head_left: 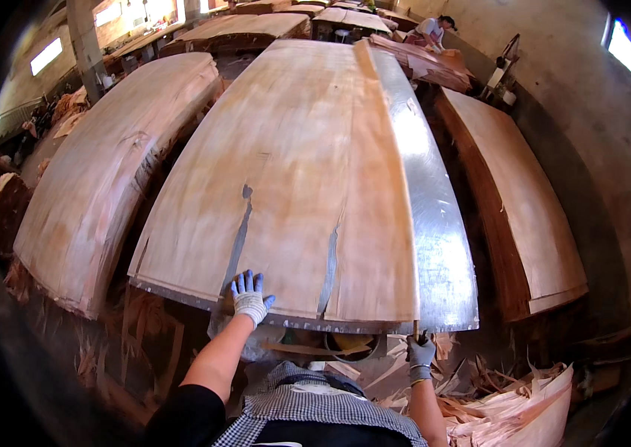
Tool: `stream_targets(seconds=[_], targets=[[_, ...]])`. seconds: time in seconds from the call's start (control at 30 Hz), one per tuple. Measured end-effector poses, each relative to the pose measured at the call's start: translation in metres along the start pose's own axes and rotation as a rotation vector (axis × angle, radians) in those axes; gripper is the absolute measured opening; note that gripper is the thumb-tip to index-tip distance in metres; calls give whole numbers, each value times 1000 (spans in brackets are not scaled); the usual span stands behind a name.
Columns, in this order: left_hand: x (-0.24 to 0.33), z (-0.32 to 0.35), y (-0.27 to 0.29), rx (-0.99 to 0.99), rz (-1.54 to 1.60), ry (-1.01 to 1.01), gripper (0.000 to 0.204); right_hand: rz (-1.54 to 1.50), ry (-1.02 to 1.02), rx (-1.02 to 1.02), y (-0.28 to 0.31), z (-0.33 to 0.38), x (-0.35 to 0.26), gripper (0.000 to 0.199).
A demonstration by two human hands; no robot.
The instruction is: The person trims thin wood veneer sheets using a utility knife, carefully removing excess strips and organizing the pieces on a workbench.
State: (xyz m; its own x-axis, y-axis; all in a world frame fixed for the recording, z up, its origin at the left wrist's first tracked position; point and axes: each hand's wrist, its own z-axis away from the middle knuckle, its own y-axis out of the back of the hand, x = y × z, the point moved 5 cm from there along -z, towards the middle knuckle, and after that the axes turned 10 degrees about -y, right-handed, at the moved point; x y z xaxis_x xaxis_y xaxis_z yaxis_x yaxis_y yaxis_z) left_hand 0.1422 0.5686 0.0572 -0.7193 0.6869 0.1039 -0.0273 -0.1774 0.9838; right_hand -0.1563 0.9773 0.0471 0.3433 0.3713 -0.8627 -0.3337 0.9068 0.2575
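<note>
Veneer sheet (pixel 285 171) is laid on the metal tabletop (pixel 442 231), 2 long gaps (pixel 240 242) being exposed near its front edge. The left hand (pixel 250 299) is rested flat on it, fingers spread. A thin strip (pixel 417 328) appears to be clamped in the right hand (pixel 420 354) at the tabletop edge. The tabletop is flanked by 2 veneer stacks (pixel 114 164).
</note>
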Motion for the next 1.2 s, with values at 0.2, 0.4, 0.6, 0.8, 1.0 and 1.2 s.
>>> stream_targets(seconds=[0.2,0.4,0.6,0.8,1.0,1.2], targets=[[4,-3,-1,-48,-54,14,77,47,70,105,59,-2,15,22],[6,-9,-9,-71,-58,-3,78,539,176,480,181,22,77,26],[3,-11,1,-58,-58,-40,75,599,268,567,183,62,54,26],[-90,-25,14,63,-123,237,77,385,111,394,89,93,69,26],[-108,-19,-8,-61,-52,360,85,181,21,274,51,68,46,26],[-106,-8,4,-104,28,354,90,106,-160,146,6,77,25,23]])
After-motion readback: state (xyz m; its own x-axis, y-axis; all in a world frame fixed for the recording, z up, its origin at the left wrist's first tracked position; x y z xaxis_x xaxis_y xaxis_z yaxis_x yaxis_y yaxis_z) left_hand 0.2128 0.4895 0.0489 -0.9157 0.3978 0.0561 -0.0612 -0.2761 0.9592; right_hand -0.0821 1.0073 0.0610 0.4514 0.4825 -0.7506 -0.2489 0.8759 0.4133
